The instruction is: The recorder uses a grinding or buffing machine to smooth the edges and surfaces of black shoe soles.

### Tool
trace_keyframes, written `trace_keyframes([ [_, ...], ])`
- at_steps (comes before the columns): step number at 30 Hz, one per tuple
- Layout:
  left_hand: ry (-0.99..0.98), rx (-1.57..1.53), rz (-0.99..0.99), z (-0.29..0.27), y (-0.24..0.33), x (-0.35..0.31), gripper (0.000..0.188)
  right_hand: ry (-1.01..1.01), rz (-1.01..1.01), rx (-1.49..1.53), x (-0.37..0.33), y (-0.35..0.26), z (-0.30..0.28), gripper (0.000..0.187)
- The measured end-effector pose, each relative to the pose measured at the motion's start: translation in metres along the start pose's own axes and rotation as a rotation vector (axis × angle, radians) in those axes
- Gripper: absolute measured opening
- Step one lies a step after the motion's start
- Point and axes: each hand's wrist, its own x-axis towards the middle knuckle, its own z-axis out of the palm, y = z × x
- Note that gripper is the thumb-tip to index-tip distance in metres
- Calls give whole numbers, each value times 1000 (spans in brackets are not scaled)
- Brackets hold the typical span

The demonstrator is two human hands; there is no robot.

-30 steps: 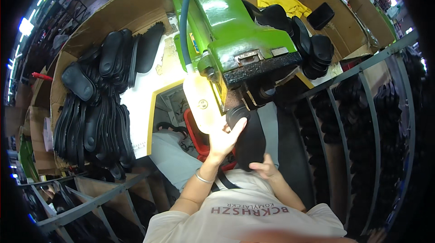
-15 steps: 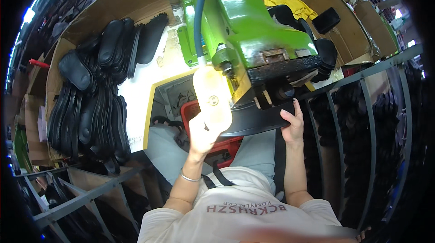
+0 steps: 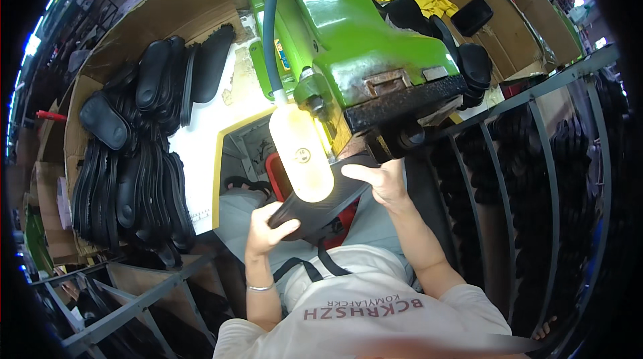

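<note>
A black shoe sole (image 3: 343, 191) lies tilted under the head of the green machine (image 3: 365, 37), its left end lower than its right. My left hand (image 3: 265, 230) grips the sole's near left end, thumb on top. The other end is in my right hand (image 3: 383, 183), whose thumb stretches over the upper side just below the machine head. A bright lamp (image 3: 303, 151) on a blue-grey cable hangs in front of the sole and hides part of it. The machine's dark tool parts (image 3: 395, 143) are close above my right fingers, which are partly hidden.
Stacks of black soles (image 3: 130, 185) fill the left side of the bench inside a cardboard wall (image 3: 147, 11). More soles (image 3: 475, 67) and a yellow cloth (image 3: 422, 1) sit at the right. Metal racks (image 3: 492, 158) flank me, and a red basket (image 3: 274, 173) shows below.
The sole has swung from nearly level to a slant, its left end coming down toward me. My left hand moved down and left; my right hand shifted left along the sole.
</note>
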Motion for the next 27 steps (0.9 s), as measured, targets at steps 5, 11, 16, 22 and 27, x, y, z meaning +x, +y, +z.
trace_keyframes([
  [5,-18,197,43,53,15,58,23,0,-52,-64,-2,8,3,34],
  [11,200,175,202,87,3,74,10,-168,268,-193,-80,33,-35,38],
  [16,353,155,204,88,-19,55,11,109,616,-93,-143,53,-81,37],
  [22,248,-189,75,107,-4,47,19,403,87,4,-122,0,-123,23],
  [27,216,-51,39,106,3,58,16,426,-128,-164,-51,-34,-122,17],
])
